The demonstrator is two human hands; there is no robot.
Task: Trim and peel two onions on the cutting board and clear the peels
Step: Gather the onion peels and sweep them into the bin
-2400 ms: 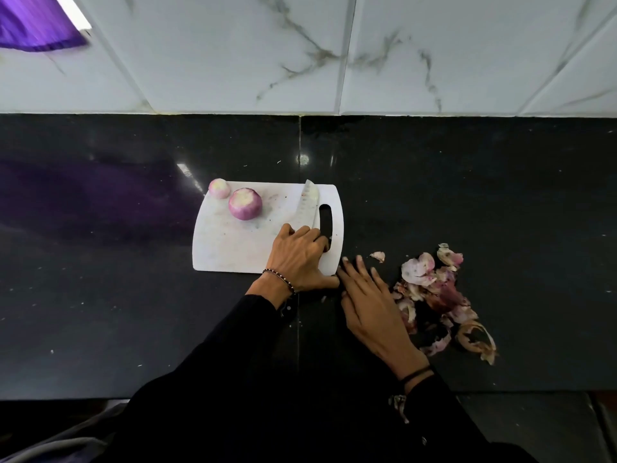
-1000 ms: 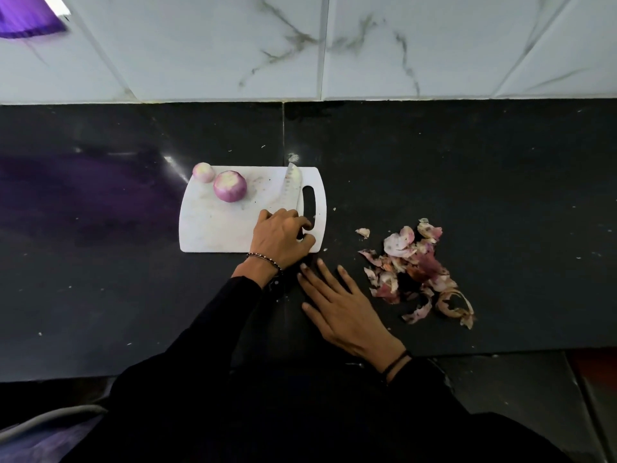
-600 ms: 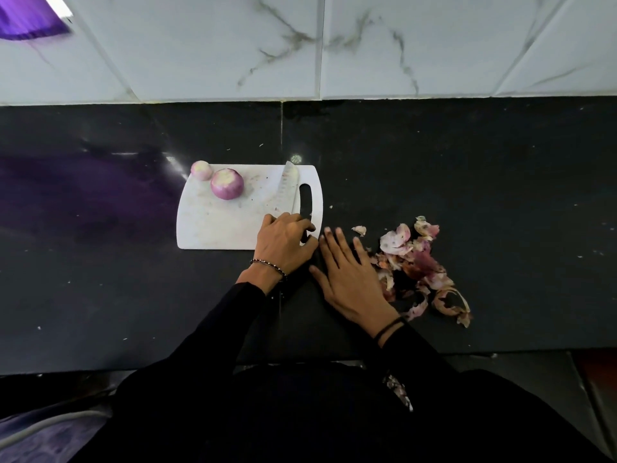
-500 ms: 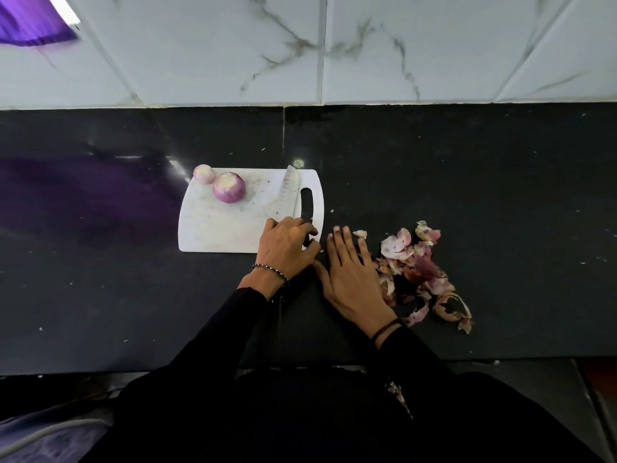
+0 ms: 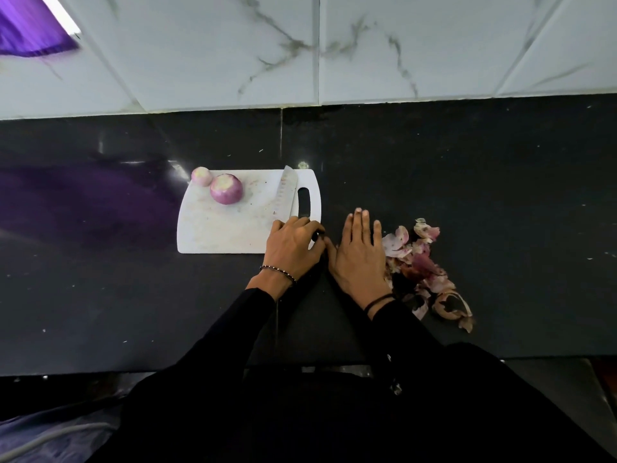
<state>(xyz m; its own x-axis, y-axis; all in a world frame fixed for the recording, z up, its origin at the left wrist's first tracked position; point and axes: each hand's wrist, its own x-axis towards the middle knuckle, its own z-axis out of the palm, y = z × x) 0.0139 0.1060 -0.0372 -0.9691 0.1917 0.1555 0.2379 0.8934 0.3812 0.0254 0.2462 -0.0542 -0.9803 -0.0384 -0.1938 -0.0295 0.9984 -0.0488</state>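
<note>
Head view is showing two peeled onions sitting on a white cutting board. Big onion is purple with a pale cut top, and it is sitting near the 11 o'clock corner of the board. Small onion is touching it on its 10 o'clock side, right at the board's corner. Both are looking bare, with no dry skin on them.

Knife is lying flat on the board at the big onion's 3 o'clock, with its wide blade pointing to 12 o'clock, just beside the board's handle hole. Left hand is resting on the board's 5 o'clock corner. Its fingers are curling closed around the knife's dark handle, which is mostly hiding under them. A bead bracelet is sitting on that wrist.

Right hand is lying flat on the dark counter, just off the board at its 4 o'clock. Its fingers are straight and close together, pointing to 12 o'clock, and it is holding nothing. The thumb is touching the left hand.

Onion peels are lying in a pink and brown pile on the counter, touching the right hand at its 3 o'clock side. White marble wall tiles are standing at 12 o'clock, behind the counter.
</note>
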